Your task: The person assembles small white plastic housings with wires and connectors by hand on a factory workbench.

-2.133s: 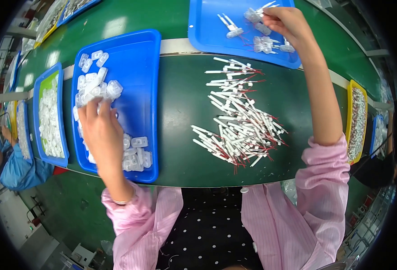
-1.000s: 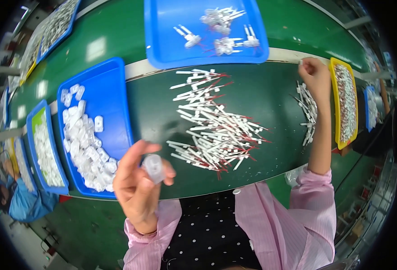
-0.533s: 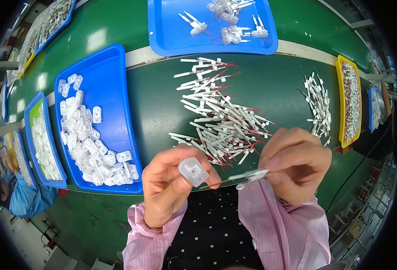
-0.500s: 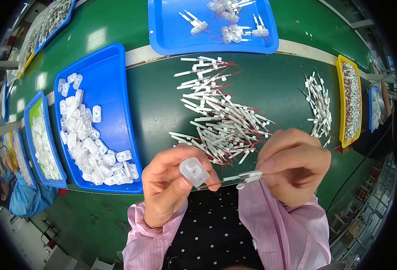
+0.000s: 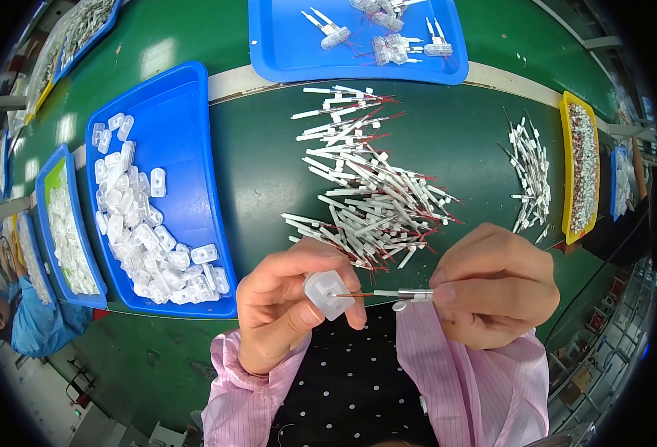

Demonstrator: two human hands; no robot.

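My left hand (image 5: 287, 302) is closed on a translucent plastic housing (image 5: 327, 295), with its small central hole turned to the right. Between the thumb and fingers of my right hand (image 5: 496, 287) is a thin white wired stick (image 5: 403, 294), held level. Its reddish wire end points left and meets the housing at the hole; how far it goes in I cannot tell. Beyond my hands, a heap of white sticks with red wires (image 5: 377, 201) lies on the green table (image 5: 257, 149). More translucent housings (image 5: 131, 231) fill part of a blue tray (image 5: 187, 134) on the left.
A far blue tray (image 5: 291, 71) holds several housings fitted with sticks. At right lie a smaller pile of white sticks (image 5: 529, 171) and a yellow tray (image 5: 568, 164) of small parts. More trays line the left, where a person in blue (image 5: 45, 320) sits.
The stick's wire end has come up to the housing's hole. My right hand has shifted slightly right and down, and the housing has turned its hole toward the wire.
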